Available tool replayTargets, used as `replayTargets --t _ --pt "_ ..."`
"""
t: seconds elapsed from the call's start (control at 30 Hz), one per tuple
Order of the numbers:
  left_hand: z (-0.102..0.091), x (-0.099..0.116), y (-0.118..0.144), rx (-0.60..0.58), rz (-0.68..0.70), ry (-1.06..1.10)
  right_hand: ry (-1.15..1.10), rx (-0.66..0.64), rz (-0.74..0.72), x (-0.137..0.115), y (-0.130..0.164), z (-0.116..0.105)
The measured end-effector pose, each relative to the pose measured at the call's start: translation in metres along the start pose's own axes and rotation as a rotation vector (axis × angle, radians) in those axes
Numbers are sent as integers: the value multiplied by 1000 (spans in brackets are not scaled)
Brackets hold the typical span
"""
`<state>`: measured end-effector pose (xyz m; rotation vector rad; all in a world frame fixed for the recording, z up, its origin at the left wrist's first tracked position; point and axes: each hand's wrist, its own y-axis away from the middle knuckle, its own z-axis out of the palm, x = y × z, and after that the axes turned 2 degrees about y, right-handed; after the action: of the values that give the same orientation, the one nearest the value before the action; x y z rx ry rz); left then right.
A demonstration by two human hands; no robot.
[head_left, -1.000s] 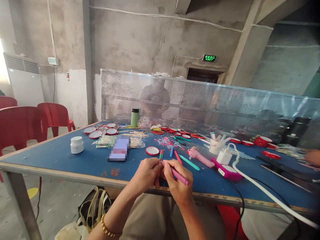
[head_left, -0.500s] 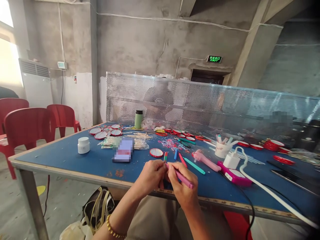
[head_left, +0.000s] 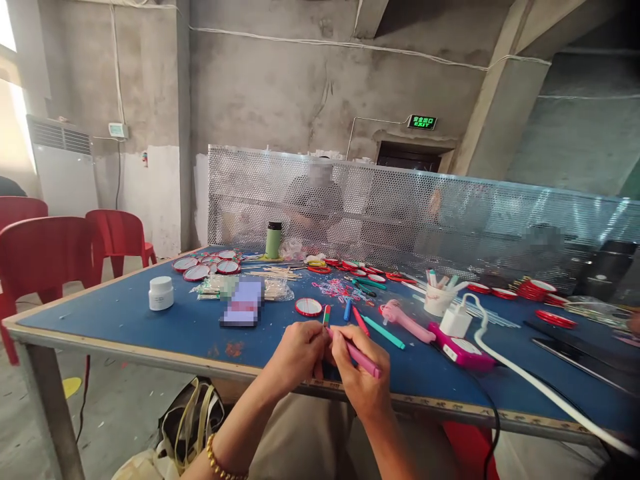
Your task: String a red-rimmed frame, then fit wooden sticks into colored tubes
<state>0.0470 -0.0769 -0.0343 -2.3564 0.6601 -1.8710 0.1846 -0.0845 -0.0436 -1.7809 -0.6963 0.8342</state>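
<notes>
Both hands sit slightly lower than before at the near table edge. Right hand (head_left: 361, 381) pinches a slim pink plastic marker (head_left: 361, 357); left hand (head_left: 299, 352) pinches a small striped stick (head_left: 326, 316) above the matte blue tabletop (head_left: 125, 317).

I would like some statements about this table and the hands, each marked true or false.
1. The right hand holds a pink pen. True.
2. The white jar lies on its side. False: it stands upright.
3. The table top is green. False: it is blue.
4. The left hand is closed on something small near the pen's tip. True.
5. A white cup holds several pens. True.
</notes>
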Motion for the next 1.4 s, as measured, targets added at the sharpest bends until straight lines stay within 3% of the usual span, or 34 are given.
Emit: replayTargets --t 0.47,1.4 --pt "0 -1 1 -27 7 112 -31 31 84 -2 0 -1" --pt "-1 -1 1 -3 12 40 -53 -25 18 -3 -2 -1"
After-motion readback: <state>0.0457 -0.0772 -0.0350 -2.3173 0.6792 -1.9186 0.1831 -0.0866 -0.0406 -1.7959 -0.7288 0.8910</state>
